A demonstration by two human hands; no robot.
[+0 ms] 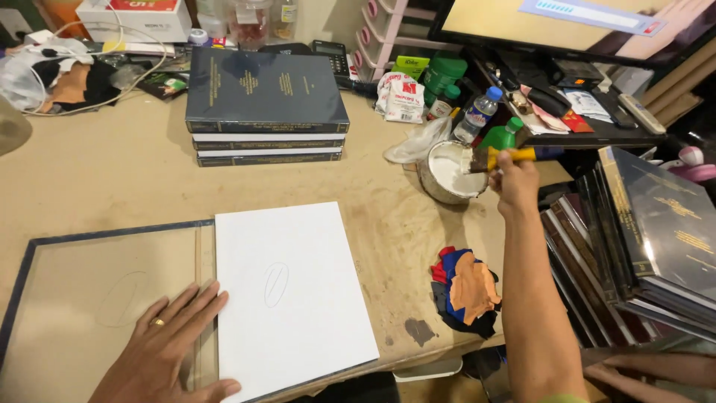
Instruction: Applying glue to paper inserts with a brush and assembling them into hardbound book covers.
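Note:
My left hand, a ring on one finger, lies flat with fingers spread on the brown inside of an opened book cover, touching the left edge of a white block of pages that rests on the cover's right half. My right hand is stretched out to the right, closed around the yellow handle of a paintbrush. The bristles of the brush sit at the rim of a round tin of white glue.
A stack of dark blue bound books lies at the back of the table. More dark books are piled at the right. A bundle of coloured rags lies near the front edge. Bottles, a calculator and packets crowd the back.

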